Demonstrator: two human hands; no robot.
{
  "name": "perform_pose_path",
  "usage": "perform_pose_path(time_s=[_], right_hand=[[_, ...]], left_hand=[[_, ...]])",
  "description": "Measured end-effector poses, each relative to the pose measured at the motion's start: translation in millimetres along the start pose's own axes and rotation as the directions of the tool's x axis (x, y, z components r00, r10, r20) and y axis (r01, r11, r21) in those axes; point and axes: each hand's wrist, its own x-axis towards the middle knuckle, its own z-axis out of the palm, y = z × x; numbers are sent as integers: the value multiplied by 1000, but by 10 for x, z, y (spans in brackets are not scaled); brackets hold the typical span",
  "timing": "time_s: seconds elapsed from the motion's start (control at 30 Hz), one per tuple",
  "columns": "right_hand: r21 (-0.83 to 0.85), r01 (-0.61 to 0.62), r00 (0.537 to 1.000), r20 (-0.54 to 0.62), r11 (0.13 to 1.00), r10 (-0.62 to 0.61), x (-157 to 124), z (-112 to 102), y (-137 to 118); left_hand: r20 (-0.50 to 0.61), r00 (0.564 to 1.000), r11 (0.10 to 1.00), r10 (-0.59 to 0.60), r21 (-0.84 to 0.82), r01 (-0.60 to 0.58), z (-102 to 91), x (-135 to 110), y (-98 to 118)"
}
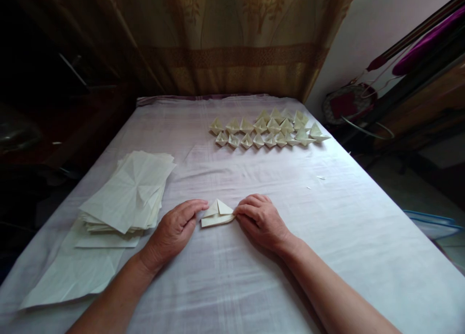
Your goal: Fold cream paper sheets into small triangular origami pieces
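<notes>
A small folded white paper piece (217, 214) lies on the pale cloth-covered table (254, 276) in front of me. My left hand (173, 231) rests at its left end, fingers curled and fingertips touching the paper. My right hand (262, 220) pinches the paper's right tip with curled fingers. Both hands press the piece down against the cloth.
A stack of creased white paper sheets (129, 193) lies at the left, with a larger sheet (72, 271) under it. Several finished folded paper boats (269, 129) stand in rows at the far right. A patterned curtain (225, 38) hangs behind the table.
</notes>
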Motion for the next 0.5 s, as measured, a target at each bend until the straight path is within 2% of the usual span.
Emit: perform_pose_path(time_s=[0.2,0.5], right_hand=[[101,-60,998,-20,993,62,16,-12,-1],[103,-62,997,-33,993,65,12,1,16]], left_hand=[[70,997,999,30,-29,-28,-38,-11,20],[145,989,998,-20,-63,30,-90,8,59]])
